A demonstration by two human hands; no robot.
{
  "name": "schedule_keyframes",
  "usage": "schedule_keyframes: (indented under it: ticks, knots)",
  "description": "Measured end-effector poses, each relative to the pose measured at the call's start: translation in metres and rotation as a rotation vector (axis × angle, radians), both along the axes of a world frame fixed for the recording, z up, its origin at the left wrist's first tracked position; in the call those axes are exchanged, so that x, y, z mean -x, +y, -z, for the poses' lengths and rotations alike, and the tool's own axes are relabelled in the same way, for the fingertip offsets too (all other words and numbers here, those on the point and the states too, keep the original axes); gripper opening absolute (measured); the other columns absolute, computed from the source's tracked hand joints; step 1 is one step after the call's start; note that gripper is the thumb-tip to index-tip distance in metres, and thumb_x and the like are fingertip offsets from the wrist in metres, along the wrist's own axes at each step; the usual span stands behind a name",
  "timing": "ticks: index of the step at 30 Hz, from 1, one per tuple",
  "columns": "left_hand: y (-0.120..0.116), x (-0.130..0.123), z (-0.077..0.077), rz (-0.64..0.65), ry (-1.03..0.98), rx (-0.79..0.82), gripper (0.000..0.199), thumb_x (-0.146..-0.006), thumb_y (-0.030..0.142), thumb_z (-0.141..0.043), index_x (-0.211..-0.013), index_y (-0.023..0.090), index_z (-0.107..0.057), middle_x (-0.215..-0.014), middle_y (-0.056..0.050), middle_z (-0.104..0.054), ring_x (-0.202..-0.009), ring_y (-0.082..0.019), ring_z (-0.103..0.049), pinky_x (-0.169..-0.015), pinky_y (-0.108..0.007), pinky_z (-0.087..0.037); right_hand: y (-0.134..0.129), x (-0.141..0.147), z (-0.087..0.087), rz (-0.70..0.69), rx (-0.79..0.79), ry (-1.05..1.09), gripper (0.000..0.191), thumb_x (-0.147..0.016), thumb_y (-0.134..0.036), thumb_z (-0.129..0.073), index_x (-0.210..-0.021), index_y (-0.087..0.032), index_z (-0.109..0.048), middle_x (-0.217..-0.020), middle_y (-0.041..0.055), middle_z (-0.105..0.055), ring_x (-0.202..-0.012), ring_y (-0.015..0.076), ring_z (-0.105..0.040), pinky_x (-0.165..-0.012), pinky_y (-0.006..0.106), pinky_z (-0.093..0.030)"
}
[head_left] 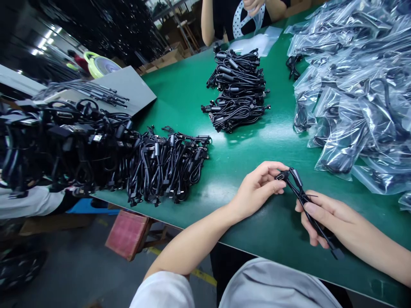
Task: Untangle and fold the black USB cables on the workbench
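A folded black cable [300, 190] is held between my two hands above the green table, tilted down to the right. My left hand [260, 186] pinches its upper end, where a connector with a metal opening shows. Around the lower part of the bundle, my right hand [327, 216] has its fingers closed. A thin black tie end sticks out near the right thumb. The cable's other plug hangs below the right hand. A thicker cylinder sits on the cable near the left fingertips.
Black cable bundles [237, 90] lie stacked mid-table, more bundles [167, 167] to the left. Clear plastic bags [369, 102] with cables cover the right side. Across the green table [180, 94], another person's hand [253, 6] is near a white perforated reel. A red stool [126, 233] stands below the edge.
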State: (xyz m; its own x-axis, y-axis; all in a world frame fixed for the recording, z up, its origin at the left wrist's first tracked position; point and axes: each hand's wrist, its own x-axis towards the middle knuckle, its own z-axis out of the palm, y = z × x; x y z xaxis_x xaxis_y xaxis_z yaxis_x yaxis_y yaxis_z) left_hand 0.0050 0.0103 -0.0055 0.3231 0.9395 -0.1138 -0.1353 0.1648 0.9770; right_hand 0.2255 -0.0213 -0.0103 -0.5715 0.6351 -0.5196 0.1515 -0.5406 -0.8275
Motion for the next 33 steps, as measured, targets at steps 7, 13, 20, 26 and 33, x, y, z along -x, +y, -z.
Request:
schedule_keyframes:
  ticks: [7, 13, 20, 26, 33]
  knots:
    - [0.0024, 0.003, -0.0041, 0.071, -0.027, 0.061, 0.035, -0.085, 0.034, -0.078, -0.115, 0.017, -0.071, -0.094, -0.004, -0.062, -0.078, -0.01, -0.054, -0.068, -0.021, -0.05, -0.0002, 0.0006, -0.0023, -0.025, -0.021, -0.03, 0.054, -0.094, -0.074, -0.049, -0.097, -0.021, -0.058, -0.061, -0.0034, -0.061, -0.05, 0.0106, -0.054, -0.05, 0.023, -0.046]
    - [0.0034, 0.0023, -0.0032, 0.08, -0.015, 0.048, 0.035, -0.085, 0.038, -0.077, -0.111, 0.017, -0.069, -0.093, -0.004, -0.061, -0.072, -0.009, -0.051, -0.064, -0.021, -0.048, -0.001, 0.0005, -0.003, -0.032, -0.044, -0.043, 0.053, -0.094, -0.073, -0.049, -0.097, -0.021, -0.058, -0.061, -0.0028, -0.061, -0.05, 0.0117, -0.055, -0.049, 0.024, -0.045]
    - [-0.0004, 0.0008, -0.0032, 0.057, 0.083, 0.05, 0.038, -0.087, 0.045, -0.073, -0.113, 0.018, -0.067, -0.077, 0.002, -0.053, -0.059, -0.006, -0.044, -0.056, -0.022, -0.039, -0.001, 0.0016, -0.0052, -0.035, -0.035, -0.042, 0.05, -0.095, -0.071, -0.05, -0.093, -0.022, -0.059, -0.059, -0.0028, -0.062, -0.048, 0.0117, -0.054, -0.049, 0.024, -0.046]
    - [-0.0014, 0.0001, -0.0074, 0.032, 0.144, 0.039, 0.041, -0.087, 0.045, -0.073, -0.116, 0.017, -0.07, -0.067, 0.006, -0.041, -0.054, -0.006, -0.039, -0.053, -0.024, -0.035, -0.0012, 0.0003, -0.0048, -0.048, -0.032, -0.063, 0.051, -0.095, -0.071, -0.05, -0.094, -0.022, -0.059, -0.061, -0.0023, -0.063, -0.049, 0.0115, -0.053, -0.049, 0.024, -0.046]
    - [-0.0017, -0.0006, -0.0093, 0.033, 0.143, 0.019, 0.042, -0.088, 0.045, -0.072, -0.116, 0.014, -0.07, -0.063, 0.006, -0.041, -0.054, -0.006, -0.036, -0.053, -0.024, -0.029, -0.0011, 0.0004, -0.0039, -0.06, -0.023, -0.073, 0.051, -0.094, -0.072, -0.051, -0.095, -0.022, -0.06, -0.061, -0.0025, -0.062, -0.05, 0.0113, -0.054, -0.049, 0.023, -0.047]
